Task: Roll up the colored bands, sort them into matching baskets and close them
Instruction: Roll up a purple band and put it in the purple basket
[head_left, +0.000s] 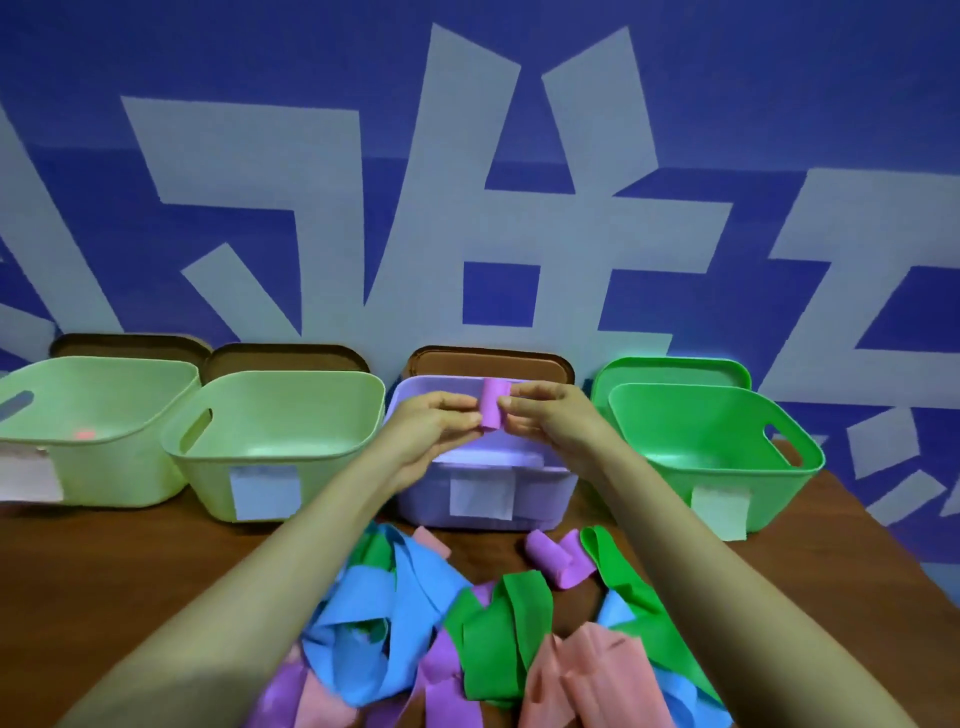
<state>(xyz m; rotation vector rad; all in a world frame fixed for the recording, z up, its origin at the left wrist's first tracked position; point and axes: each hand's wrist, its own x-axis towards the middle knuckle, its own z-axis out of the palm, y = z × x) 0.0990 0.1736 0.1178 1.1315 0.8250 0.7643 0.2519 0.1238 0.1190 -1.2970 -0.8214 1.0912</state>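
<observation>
Purple roll (490, 405): pinched upright between our left hand (435, 422) and right hand (540, 415) fingertips, held over purple basket (488, 499), probably to stop unrolling before drop. Loose bands (415, 613): heaped on table (130, 561).

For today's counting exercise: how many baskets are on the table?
4, in one row: pale green basket far left, second pale green basket next, lavender basket centre, bright green basket right.

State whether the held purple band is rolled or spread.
Rolled: the purple band is a tight cylinder pinched between left hand and right hand.
</observation>
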